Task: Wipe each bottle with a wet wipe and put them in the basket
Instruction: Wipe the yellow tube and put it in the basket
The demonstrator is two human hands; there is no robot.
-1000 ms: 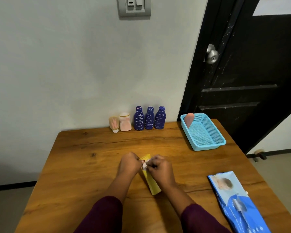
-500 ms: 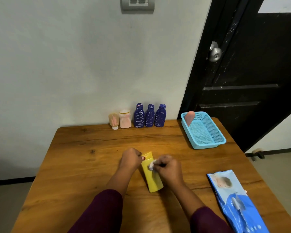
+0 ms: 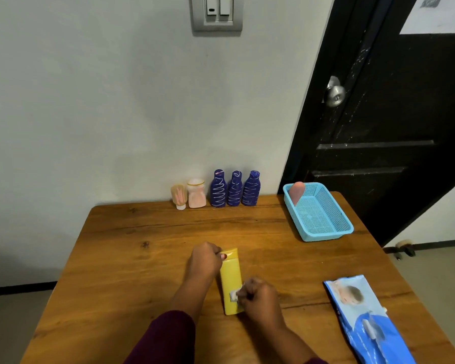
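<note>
So the yellow bottle is lying flat on the wooden table, cap end pointing away. The left hand has its fingers curled around the cap end, and the right hand pinches a small wet wipe against the bottle's near end. The blue basket sits far right, well apart, with a pink bottle leaning in its back corner. Three blue bottles stand at the wall (plus two smaller pale ones). The wipes pack lies near right.
</note>
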